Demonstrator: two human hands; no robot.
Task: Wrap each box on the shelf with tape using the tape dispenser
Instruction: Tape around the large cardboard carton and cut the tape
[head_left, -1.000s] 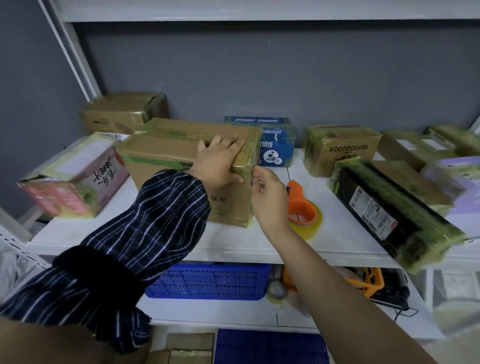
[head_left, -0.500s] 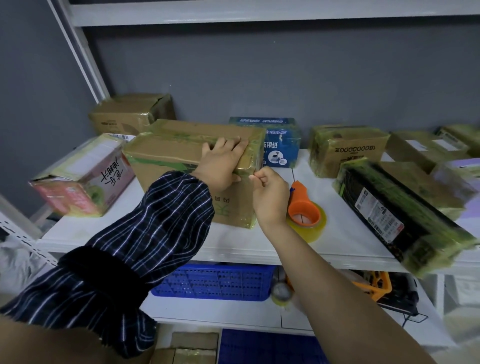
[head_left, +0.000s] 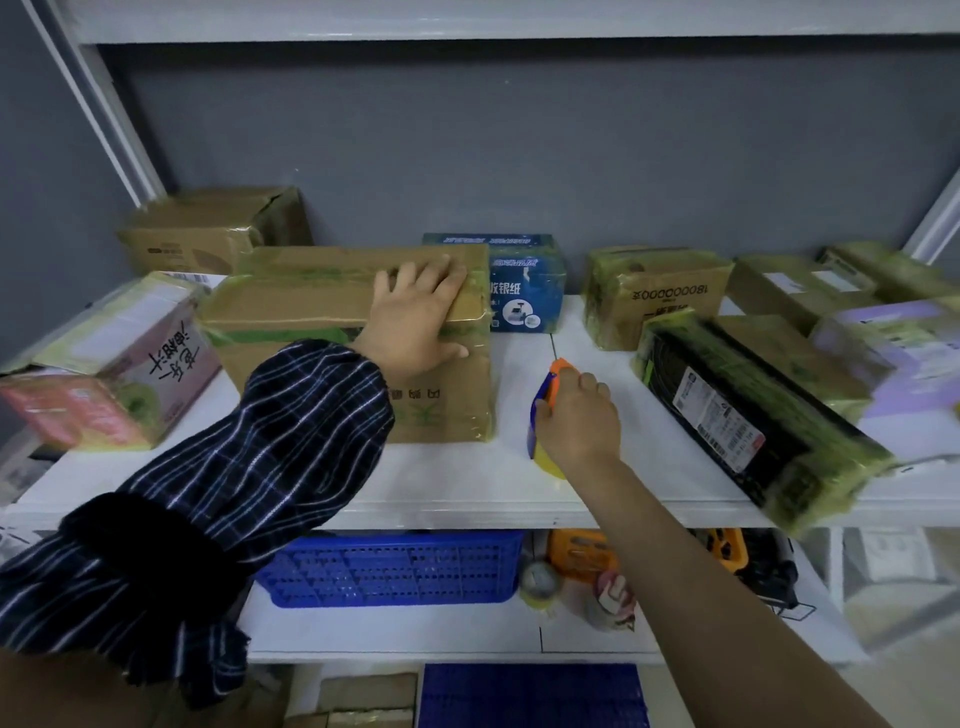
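A brown cardboard box (head_left: 311, 312) with clear tape around it stands on the white shelf (head_left: 467, 483), left of centre. My left hand (head_left: 415, 317) lies flat over its top right edge, fingers spread. To the right of the box my right hand (head_left: 576, 421) is closed on the orange and blue tape dispenser (head_left: 545, 400), whose yellowish tape roll shows below the palm. The dispenser stands apart from the box.
Several taped boxes fill the shelf: a pink one (head_left: 104, 374) at left, a brown one (head_left: 208, 234) behind, a blue one (head_left: 524, 286), a brown one (head_left: 654, 291), a long black one (head_left: 753, 410) overhanging the front edge. A blue basket (head_left: 395, 571) sits below.
My right hand has left the box's right edge and moved right onto the tape dispenser, gripping it. My left hand has flattened on the box top.
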